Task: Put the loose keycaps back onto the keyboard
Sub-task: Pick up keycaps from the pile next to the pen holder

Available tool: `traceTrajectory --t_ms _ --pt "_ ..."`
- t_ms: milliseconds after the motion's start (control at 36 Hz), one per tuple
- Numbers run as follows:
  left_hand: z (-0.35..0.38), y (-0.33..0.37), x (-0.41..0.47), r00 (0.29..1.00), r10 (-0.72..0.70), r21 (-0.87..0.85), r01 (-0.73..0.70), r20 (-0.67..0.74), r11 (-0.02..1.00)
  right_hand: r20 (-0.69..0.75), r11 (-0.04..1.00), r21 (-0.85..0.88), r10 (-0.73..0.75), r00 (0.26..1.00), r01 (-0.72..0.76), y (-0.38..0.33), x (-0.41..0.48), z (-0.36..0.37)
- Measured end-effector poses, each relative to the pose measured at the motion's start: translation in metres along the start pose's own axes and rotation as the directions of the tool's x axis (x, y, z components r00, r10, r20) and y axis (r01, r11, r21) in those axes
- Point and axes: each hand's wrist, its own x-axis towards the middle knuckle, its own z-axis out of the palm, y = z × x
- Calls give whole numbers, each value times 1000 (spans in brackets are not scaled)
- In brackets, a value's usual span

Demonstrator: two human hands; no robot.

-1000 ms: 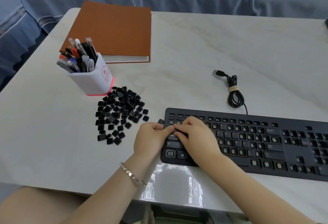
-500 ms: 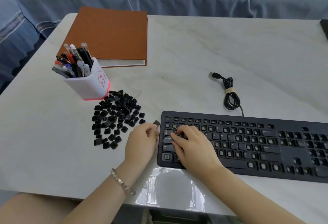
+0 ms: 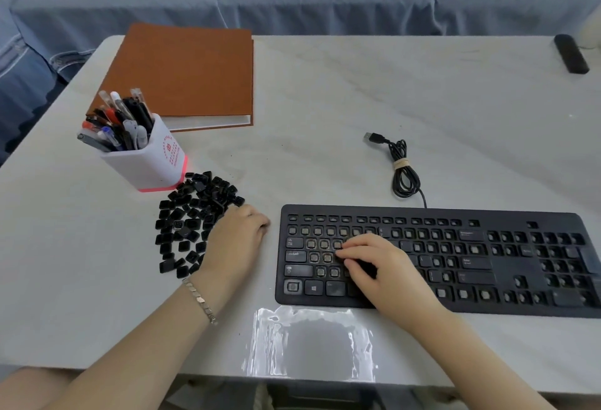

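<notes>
Between the scattered heap of loose black plastic keycaps [image 3: 192, 224] and the flat black keyboard [image 3: 487, 263] there's a narrow lane of pale marbled tabletop [image 3: 325, 100], half filled by the left hand [image 3: 234, 240], with the white pen-stuffed cup [image 3: 153, 165] and coiled black USB cable [image 3: 403, 169] crowding the far side.

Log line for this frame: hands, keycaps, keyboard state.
left hand: at edge of loose keycaps, grasp unclear | right hand: fingers resting on keyboard | keyboard: many caps missing
</notes>
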Motion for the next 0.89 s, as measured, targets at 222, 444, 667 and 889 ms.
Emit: traceTrajectory --t_ms 222,444,667,889 --pt "-31 48 -19 982 -140 -578 43 -124 815 -46 964 250 100 994 -86 -9 -5 -11" --pt "-25 97 -42 995 -66 -879 100 78 467 53 729 639 278 959 -247 -25 -15 -33" --pt "-14 115 -43 991 -36 -934 136 132 329 3 785 591 225 974 -183 -22 -22 -50" --pt "-1 120 -50 987 32 -929 139 160 342 21 813 554 200 980 -178 -9 -29 -53"
